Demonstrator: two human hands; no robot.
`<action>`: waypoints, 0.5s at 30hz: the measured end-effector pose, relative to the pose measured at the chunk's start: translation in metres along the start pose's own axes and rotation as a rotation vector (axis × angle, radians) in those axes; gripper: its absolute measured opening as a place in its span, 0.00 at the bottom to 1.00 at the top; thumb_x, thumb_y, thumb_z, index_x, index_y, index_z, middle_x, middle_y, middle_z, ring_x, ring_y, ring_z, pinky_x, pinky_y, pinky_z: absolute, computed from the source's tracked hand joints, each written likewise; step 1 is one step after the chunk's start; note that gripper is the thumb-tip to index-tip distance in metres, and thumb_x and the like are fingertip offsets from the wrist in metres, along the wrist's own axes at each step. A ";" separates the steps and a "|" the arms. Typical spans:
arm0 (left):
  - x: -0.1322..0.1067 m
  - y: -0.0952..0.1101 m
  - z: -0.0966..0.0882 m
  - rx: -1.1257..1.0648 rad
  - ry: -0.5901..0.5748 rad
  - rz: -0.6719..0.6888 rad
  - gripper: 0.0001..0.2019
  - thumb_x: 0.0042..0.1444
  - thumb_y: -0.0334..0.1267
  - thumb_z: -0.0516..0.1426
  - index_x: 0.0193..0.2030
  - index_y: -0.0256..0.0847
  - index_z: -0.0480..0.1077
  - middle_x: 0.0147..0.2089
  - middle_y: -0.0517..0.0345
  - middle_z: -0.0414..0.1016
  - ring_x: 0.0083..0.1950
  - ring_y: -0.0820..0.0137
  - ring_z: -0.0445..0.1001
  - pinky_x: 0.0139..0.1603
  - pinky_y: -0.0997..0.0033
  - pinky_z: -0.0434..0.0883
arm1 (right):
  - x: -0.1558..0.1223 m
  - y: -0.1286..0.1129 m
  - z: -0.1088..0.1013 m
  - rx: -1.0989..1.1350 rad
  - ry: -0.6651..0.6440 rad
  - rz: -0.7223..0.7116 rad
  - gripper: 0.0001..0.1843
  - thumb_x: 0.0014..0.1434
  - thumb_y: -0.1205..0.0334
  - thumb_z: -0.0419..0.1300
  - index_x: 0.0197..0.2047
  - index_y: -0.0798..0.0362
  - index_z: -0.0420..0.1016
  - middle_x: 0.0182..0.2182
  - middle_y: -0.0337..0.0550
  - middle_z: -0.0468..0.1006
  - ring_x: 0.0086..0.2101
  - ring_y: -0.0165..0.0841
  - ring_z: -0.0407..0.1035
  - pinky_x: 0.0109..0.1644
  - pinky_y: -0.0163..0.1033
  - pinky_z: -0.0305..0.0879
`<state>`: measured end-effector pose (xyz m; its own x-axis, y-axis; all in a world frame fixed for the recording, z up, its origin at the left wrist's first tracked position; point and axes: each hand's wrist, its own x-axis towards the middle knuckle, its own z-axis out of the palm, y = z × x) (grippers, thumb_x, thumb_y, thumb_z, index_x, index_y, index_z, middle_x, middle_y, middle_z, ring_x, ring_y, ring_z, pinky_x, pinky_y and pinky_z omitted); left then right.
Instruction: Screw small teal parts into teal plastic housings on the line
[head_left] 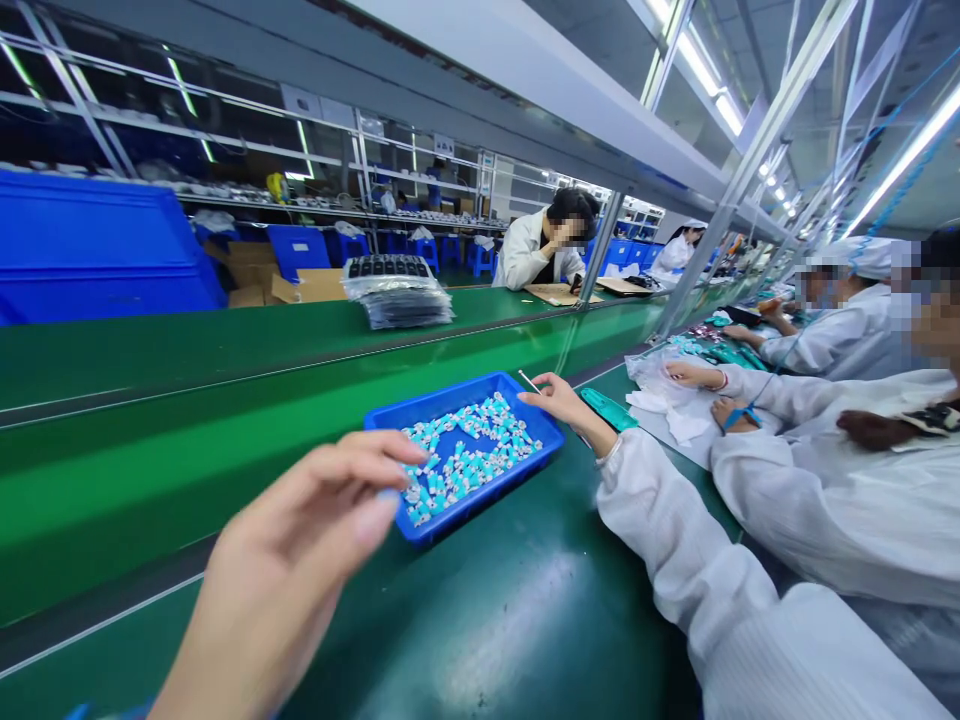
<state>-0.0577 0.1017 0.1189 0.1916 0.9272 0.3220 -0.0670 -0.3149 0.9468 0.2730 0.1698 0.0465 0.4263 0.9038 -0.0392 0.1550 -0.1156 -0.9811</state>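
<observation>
A shallow blue tray (450,398) holding several small light-blue and white parts (472,455) lies on the green workbench (510,610). My left hand (300,560) hovers at the tray's near left corner, with thumb and fingertips pinched together just above the parts; what the pinch holds is blurred. My right hand (564,400), in a white sleeve, rests at the tray's far right corner and pinches a thin white stick (529,381) that points up and left.
A green conveyor belt (225,420) runs behind the tray. A plastic-wrapped stack of black trays (397,290) sits on the far ledge, with blue crates (97,250) and cardboard boxes behind it. A teal piece (609,409) lies beside my right hand. Co-workers in white coats (847,430) work at the right.
</observation>
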 end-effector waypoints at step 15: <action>0.036 -0.080 0.027 -0.389 0.320 -0.318 0.25 0.51 0.44 0.57 0.56 0.44 0.58 0.53 0.52 0.69 0.54 0.64 0.68 0.55 0.62 0.66 | -0.012 -0.009 0.010 0.068 -0.043 -0.129 0.10 0.58 0.63 0.58 0.42 0.58 0.67 0.32 0.39 0.72 0.28 0.26 0.67 0.31 0.34 0.68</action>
<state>-0.0192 0.1543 0.0550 -0.0395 0.9979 -0.0511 -0.4203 0.0299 0.9069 0.2571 0.1642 0.0539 0.3682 0.9262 0.0813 0.1444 0.0294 -0.9891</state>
